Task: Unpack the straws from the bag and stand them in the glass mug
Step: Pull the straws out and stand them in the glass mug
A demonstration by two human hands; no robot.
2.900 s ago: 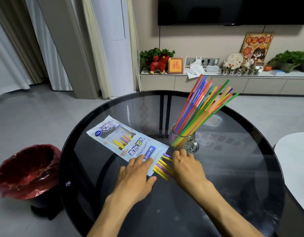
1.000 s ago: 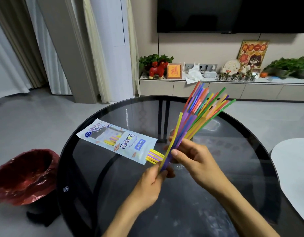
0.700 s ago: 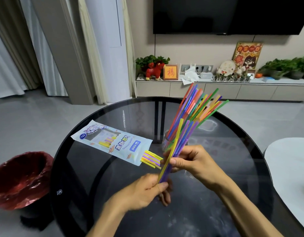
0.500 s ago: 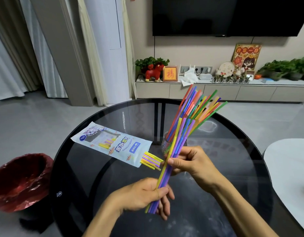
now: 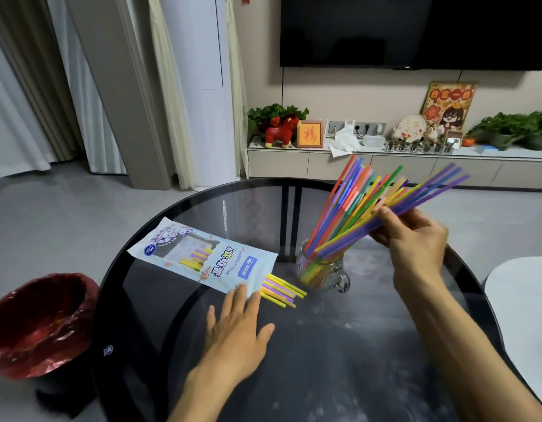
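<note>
The right hand (image 5: 411,236) pinches a small bundle of straws (image 5: 428,193) between thumb and fingers, with their lower ends in the glass mug (image 5: 320,271) on the far right part of the round glass table (image 5: 339,360). The left hand (image 5: 237,325) lies flat, fingers straight and a little spread, and its fingertips touch the near end of the bag (image 5: 202,257), where some straw ends (image 5: 281,290) stick out to the left of the mug.

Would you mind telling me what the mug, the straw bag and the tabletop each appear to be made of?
Mug: clear glass, apparently with a pressed pattern; the straws show through its wall. Bag: thin printed plastic film, slightly glossy, with a see-through window. Tabletop: dark tinted glass, smooth and reflective; the base shows through it.
</note>
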